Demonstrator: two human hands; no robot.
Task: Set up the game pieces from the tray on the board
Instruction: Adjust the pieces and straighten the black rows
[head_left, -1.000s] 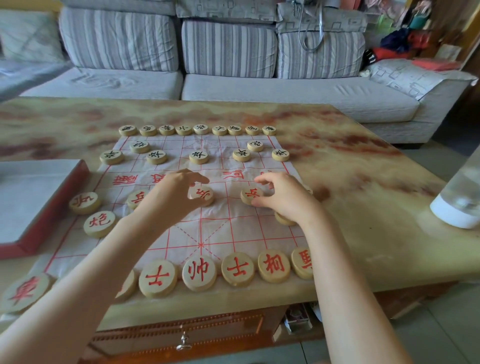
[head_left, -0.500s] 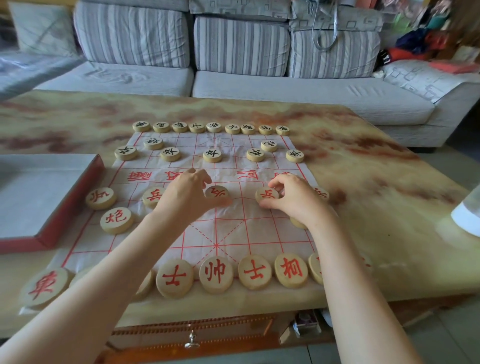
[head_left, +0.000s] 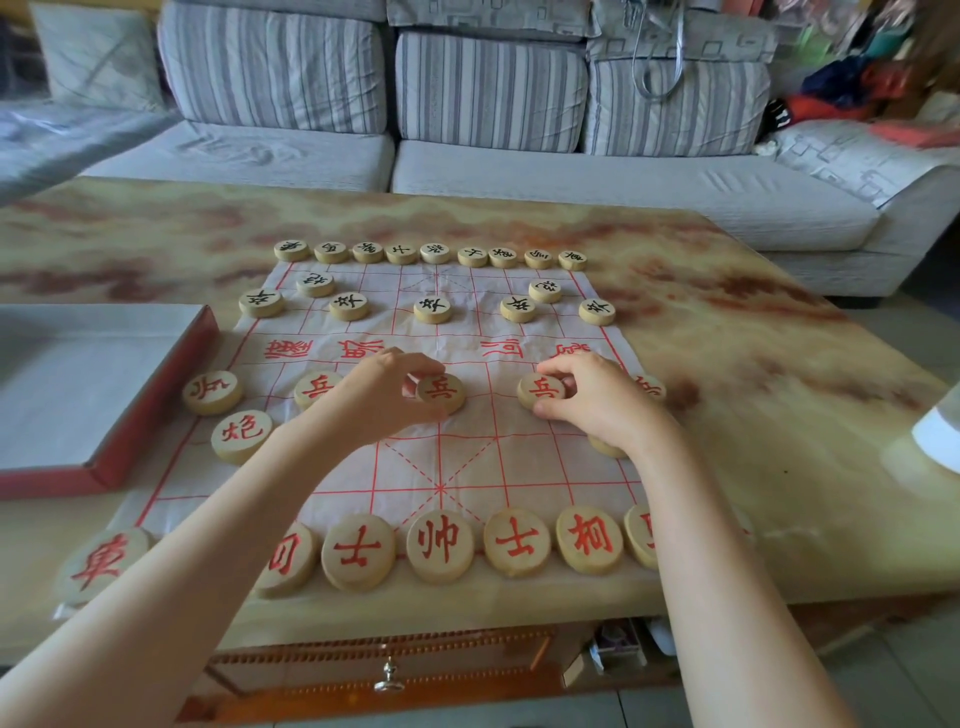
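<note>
Left hand (head_left: 382, 395) pinches the centre soldier disc (head_left: 441, 392), right hand (head_left: 597, 400) pinches the next soldier disc (head_left: 543, 389) to its right — both discs flat on the board (head_left: 467, 457), mid row, probably being squared onto grid crossings. Red characters face the near side so they read upright. Tray (head_left: 156, 395) sits left of the board — setup looks almost finished.

Round piece (head_left: 602, 448) mostly beneath right hand (head_left: 597, 410); white container (head_left: 937, 441) partly off-frame.
</note>
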